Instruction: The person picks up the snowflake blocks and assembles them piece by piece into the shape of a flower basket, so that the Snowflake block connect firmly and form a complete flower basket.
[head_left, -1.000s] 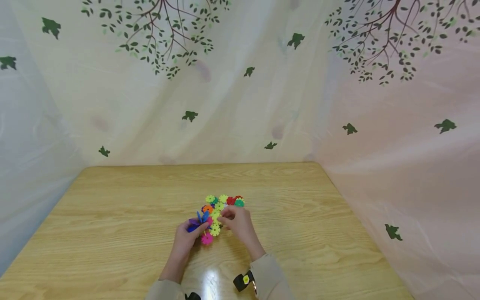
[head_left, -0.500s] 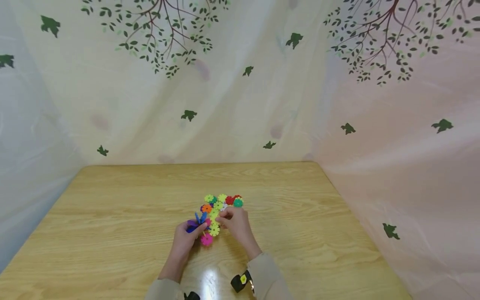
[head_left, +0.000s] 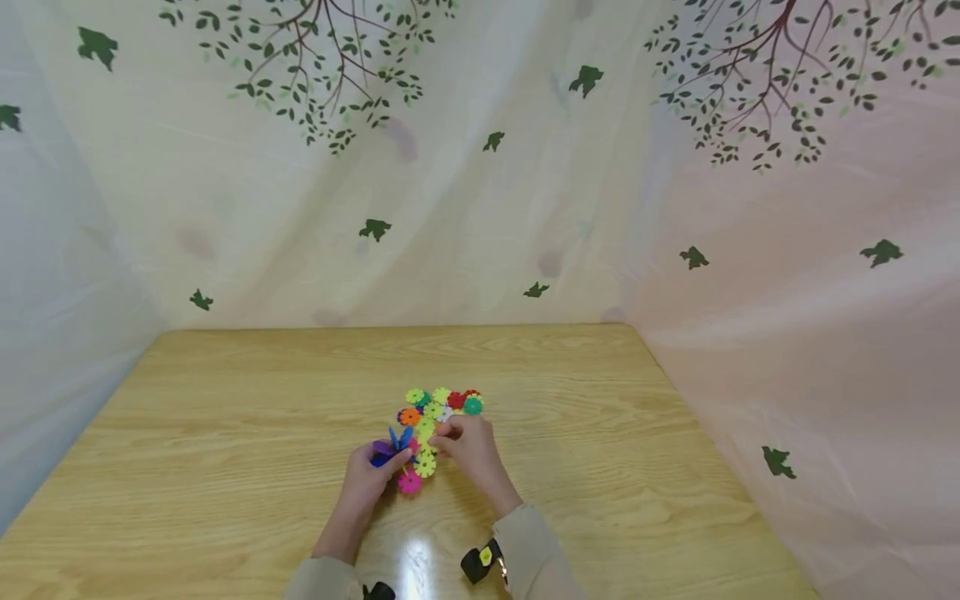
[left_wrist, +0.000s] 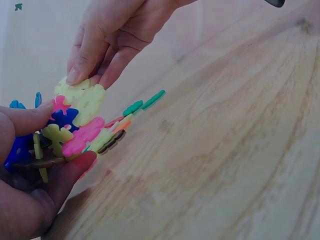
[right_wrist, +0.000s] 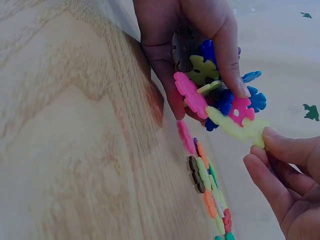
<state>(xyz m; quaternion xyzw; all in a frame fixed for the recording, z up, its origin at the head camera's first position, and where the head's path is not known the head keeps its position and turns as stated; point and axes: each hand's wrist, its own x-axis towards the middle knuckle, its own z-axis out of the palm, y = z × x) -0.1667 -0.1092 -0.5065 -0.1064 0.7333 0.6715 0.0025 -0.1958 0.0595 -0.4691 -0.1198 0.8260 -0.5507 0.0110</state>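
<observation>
In the head view my left hand [head_left: 362, 483] grips a cluster of interlocking snowflake discs [head_left: 384, 455], blue and purple on its near side. The right wrist view shows pink [right_wrist: 191, 95], olive [right_wrist: 202, 71], brown and blue discs in that cluster, slotted together at angles. My right hand [head_left: 476, 452] pinches the outer edge of a pale yellow disc [right_wrist: 257, 131] between thumb and fingers. This disc sits against the cluster beside another yellow one, as the left wrist view shows too, with the yellow disc [left_wrist: 89, 104] overlapping a dark blue one [left_wrist: 65, 120].
Loose discs lie on the wooden table [head_left: 225, 433] just beyond the hands, among them an orange disc [head_left: 409, 417], a green disc [head_left: 472, 406] and a magenta disc [head_left: 409, 482] nearer me. A printed curtain [head_left: 450, 275] hangs behind the table and along both sides.
The whole head view has drifted slightly, so everything appears a little further left. Both hands keep nearly the same pose, the right still pinching the yellow disc.
</observation>
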